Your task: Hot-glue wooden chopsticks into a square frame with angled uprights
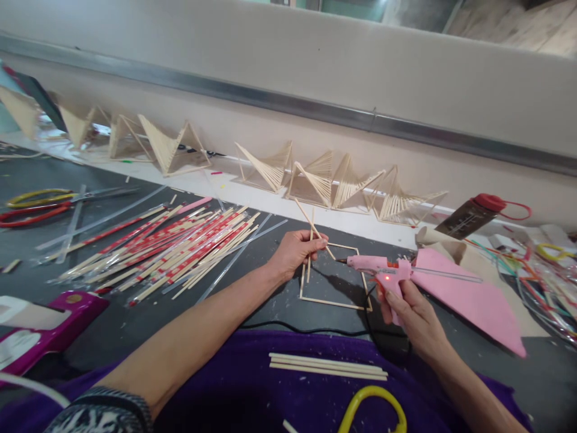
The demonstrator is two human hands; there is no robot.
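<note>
Dark grey counter (270, 308), centre frame: left fingers (321, 243) pinch thin pale wooden stick (306, 218); right fingers (384, 305) grip pink glue gun (372, 264); steady stick at nozzle (341, 260).

The glue gun (367, 263) looks smooth plastic, the sticks (303, 213) matt wood.

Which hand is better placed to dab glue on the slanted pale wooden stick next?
Right, probably: the right hand grips the pink plastic glue gun, its dark nozzle by the lower end of the slanted pale wooden stick, which the left hand holds.
</note>
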